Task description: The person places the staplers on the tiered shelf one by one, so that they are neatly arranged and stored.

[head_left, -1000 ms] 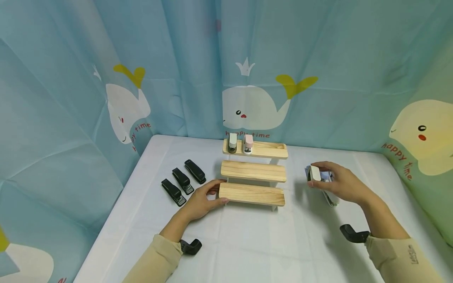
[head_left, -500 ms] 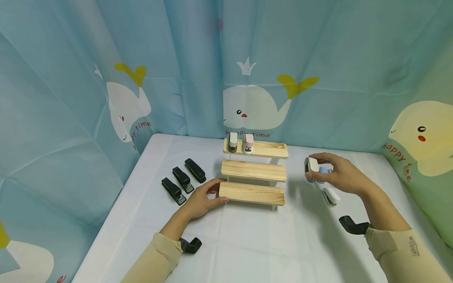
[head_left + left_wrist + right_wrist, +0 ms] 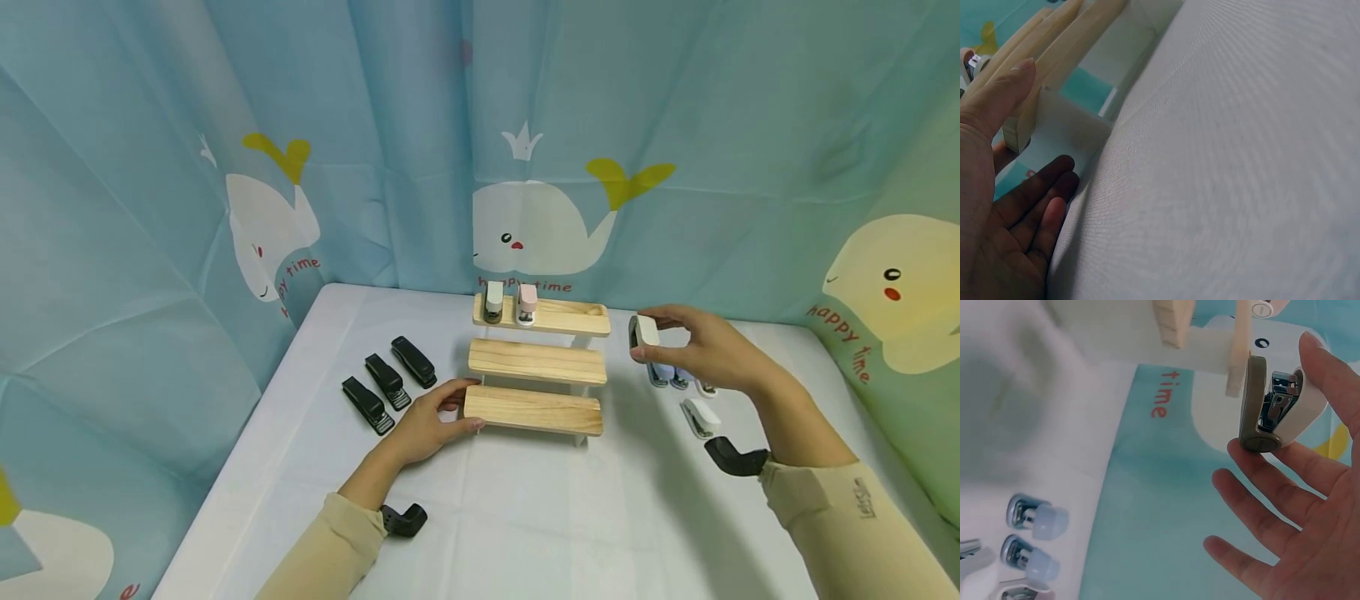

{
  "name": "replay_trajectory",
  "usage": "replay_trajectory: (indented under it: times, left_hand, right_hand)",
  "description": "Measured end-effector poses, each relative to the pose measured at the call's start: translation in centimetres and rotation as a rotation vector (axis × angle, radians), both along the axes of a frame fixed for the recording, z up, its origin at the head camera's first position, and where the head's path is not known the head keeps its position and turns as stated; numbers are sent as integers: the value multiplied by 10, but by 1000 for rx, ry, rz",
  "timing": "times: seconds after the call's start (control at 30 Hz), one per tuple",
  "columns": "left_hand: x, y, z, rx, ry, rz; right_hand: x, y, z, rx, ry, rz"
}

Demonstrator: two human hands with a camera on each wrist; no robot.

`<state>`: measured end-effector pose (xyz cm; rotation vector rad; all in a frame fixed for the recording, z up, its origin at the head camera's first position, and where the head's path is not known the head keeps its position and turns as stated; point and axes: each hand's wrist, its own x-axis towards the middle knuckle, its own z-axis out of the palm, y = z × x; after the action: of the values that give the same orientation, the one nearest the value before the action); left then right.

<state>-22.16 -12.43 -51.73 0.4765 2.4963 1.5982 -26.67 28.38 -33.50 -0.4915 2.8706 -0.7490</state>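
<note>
My right hand [image 3: 708,350] pinches a small stapler [image 3: 646,332] between thumb and fingers, lifted right of the rack. In the right wrist view this stapler [image 3: 1255,403] shows a white top and a grey-brown base, its metal inside facing the camera. My left hand [image 3: 426,429] holds the left end of the lowest board of a three-step wooden rack [image 3: 532,410]. The left wrist view has the thumb on that board's end [image 3: 1063,59], with the other fingers beside the pale leg. On the top step stand a pale-topped stapler [image 3: 493,300] and a pink stapler [image 3: 527,303].
Several small staplers lie right of the rack, among them a blue one [image 3: 659,375], another blue one [image 3: 680,379] and a white one [image 3: 702,417]. Left of it, black staplers [image 3: 388,383] form a slanted row. A whale-print curtain [image 3: 420,167] hangs behind the white table [image 3: 525,517].
My right hand has lifted the white-topped stapler up and leftward from the group at the right, uncovering the blue staplers. The left hand has stayed at the rack.
</note>
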Motion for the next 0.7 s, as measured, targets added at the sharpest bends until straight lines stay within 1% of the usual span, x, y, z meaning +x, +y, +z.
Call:
replay_trajectory:
  times: [0.27,0.4,0.7]
  left_hand:
    - [0,0,1,1,-10,4]
    - [0,0,1,-1,-6,4]
    - [0,1,-1,7,0,3]
  right_hand:
    - [-3,-12,8,-27,-6,9]
    - [-4,-19,11,-36,-2,-3]
    - [-9,-34,16,-67,1,6]
